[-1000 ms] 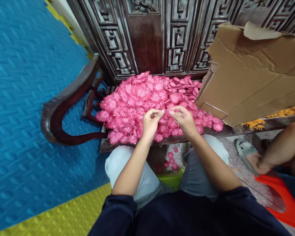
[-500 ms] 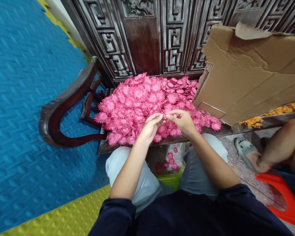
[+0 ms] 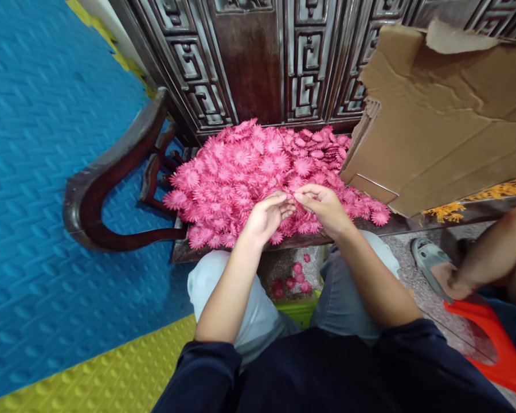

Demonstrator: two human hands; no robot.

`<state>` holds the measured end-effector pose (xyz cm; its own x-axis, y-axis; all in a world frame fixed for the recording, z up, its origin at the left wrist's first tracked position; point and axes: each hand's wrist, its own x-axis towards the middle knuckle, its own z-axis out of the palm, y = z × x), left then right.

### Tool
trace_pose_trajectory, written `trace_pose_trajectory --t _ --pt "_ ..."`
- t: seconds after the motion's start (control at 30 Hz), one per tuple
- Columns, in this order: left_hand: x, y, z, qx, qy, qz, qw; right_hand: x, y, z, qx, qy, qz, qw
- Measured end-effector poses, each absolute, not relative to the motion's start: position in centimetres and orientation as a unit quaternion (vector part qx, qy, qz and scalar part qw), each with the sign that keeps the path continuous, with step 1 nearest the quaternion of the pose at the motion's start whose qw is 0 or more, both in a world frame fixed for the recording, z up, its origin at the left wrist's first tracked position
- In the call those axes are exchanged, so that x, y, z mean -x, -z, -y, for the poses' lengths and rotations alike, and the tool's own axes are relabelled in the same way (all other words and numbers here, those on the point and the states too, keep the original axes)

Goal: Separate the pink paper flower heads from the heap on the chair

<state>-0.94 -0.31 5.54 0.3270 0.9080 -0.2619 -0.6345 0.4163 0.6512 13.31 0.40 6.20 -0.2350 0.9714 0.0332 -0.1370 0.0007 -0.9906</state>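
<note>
Fingertips (image 3: 289,201) pinched on pink flowers (image 3: 241,166)

A dark wooden bench seat (image 3: 223,252) carries a pink flower heap (image 3: 249,172) and cardboard (image 3: 434,126).

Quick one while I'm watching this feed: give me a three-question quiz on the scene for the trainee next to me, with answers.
1. True or false: the left hand and the right hand meet fingertip to fingertip over the heap of pink flowers.
2. What stands to the right of the heap? A) a glass jar B) a torn cardboard box C) a metal bucket
3. Where do the few stray flowers lie?

Key
1. True. The fingertips come together above the heap's near edge; whether they pinch a flower is too small to tell.
2. B.
3. On the floor between the person's knees, below the front edge of the carved wooden bench.
</note>
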Motion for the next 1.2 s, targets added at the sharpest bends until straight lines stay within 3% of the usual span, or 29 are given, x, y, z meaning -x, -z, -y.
trace_pose_trajectory --t 0.13,0.27,0.43,0.63,0.9,1.2 --pt "0.4 -5.3 0.3 -0.269 -0.531 -0.36 0.718 -13.2 -6.3 -0.2 0.412 -0.561 0.526 0.489" --pt "0.0 -4.5 -0.1 -0.348 -0.601 -0.408 0.593 -12.9 -6.3 0.0 0.457 -0.458 0.579 0.495" --pt "-0.2 -4.1 -0.4 -0.376 -0.598 -0.426 0.566 -12.7 -5.8 0.0 0.495 -0.369 0.633 0.467" --pt "0.6 -4.0 -0.3 -0.381 -0.587 -0.434 0.567 -12.5 -5.4 -0.5 0.466 -0.42 0.604 0.491" --pt "0.9 -3.4 -0.3 -0.371 -0.604 -0.448 0.545 -11.8 -5.1 -0.4 0.454 -0.584 0.46 0.491" --pt "0.5 -3.5 -0.3 -0.371 -0.615 -0.453 0.528 -11.8 -5.2 -0.5 0.462 -0.604 0.432 0.485"
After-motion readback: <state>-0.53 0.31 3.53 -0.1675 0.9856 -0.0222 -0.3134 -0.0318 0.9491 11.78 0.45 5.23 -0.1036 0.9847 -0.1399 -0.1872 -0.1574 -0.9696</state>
